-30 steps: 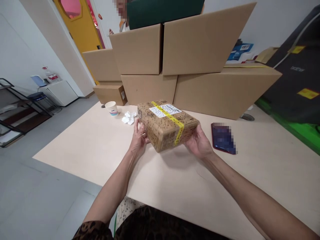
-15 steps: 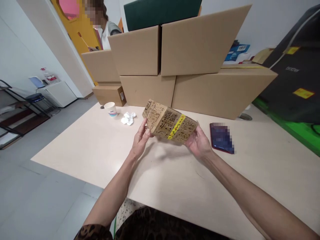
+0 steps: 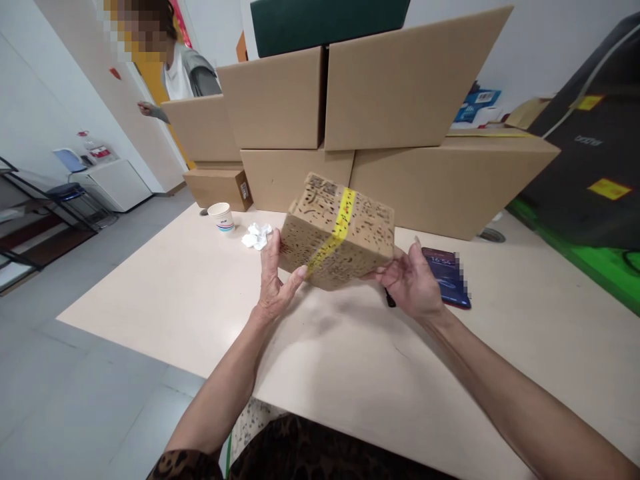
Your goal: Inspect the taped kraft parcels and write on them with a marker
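A small brown cardboard box [image 3: 320, 257] with dark speckled markings and a strip of yellow tape is held tilted above the table. My left hand [image 3: 277, 283] grips its left side, thumb on the near face and fingers at the far left edge. My right hand [image 3: 411, 279] supports the lower right corner, its thumb raised off the box and its fingers partly hidden beneath. Just left of my right palm, part of a small black object [image 3: 390, 298] shows on the table. The phone [image 3: 447, 277] with a lit screen lies right behind my right hand.
Large cartons [image 3: 390, 93] are stacked along the far side of the table [image 3: 165, 293]. A paper cup [image 3: 221, 217] and crumpled white tissue [image 3: 257, 236] sit at the back left. Behind the cartons stands another person [image 3: 183, 70]. A black bag-like object [image 3: 590, 147] is at the right.
The box has turned in my hands, bringing other taped faces into view. My right thumb has lifted. The phone's screen now shows the time, and the other person has moved left.
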The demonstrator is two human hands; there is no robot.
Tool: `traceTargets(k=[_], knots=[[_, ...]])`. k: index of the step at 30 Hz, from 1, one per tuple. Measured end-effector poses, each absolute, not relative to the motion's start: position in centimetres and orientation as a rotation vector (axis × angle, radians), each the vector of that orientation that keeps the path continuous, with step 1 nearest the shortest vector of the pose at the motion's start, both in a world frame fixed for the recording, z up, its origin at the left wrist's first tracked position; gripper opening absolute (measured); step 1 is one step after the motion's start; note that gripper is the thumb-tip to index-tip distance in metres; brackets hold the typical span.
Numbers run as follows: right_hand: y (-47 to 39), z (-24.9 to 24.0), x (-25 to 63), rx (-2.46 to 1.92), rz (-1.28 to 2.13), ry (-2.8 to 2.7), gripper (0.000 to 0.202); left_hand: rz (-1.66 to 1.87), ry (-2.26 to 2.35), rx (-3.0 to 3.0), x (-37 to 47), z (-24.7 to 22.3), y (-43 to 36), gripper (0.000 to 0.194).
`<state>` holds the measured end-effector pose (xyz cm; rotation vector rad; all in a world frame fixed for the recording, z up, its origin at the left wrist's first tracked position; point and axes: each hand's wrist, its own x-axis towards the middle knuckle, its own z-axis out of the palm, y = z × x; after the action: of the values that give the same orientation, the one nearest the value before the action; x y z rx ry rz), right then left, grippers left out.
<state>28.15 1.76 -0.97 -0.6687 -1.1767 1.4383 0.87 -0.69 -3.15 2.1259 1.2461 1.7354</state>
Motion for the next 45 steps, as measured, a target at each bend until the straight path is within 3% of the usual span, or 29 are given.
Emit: traceTargets(k=[8, 12, 16, 34, 45], knots=[[2.4, -0.8, 28.8, -0.724, 1.259, -1.173, 0.041, 1.564, 1.257, 1.657, 2.1, -2.7, -0.8, 0.082], [3.1, -2.8, 28.4, -0.893, 1.261, -1.203, 0.045, 1.377, 1.144, 1.495, 2.5, -2.6, -0.5, 0.074], [2.7, -4.1, 27.5, -0.903, 1.423, -1.208, 0.051, 1.268, 1.058, 1.423, 2.6, -2.8, -0.5, 0.079], [2.7, -5.8, 26.9, -0.886, 1.528, -0.974, 0.051, 1.286, 1.131, 1.418, 1.6, -4.0, 0.5, 0.080], [0.4, -1.9, 26.9, -0.759, 1.096, -1.229, 0.046, 1.587, 1.026, 1.914, 0.7, -3.3, -0.3, 0.079]])
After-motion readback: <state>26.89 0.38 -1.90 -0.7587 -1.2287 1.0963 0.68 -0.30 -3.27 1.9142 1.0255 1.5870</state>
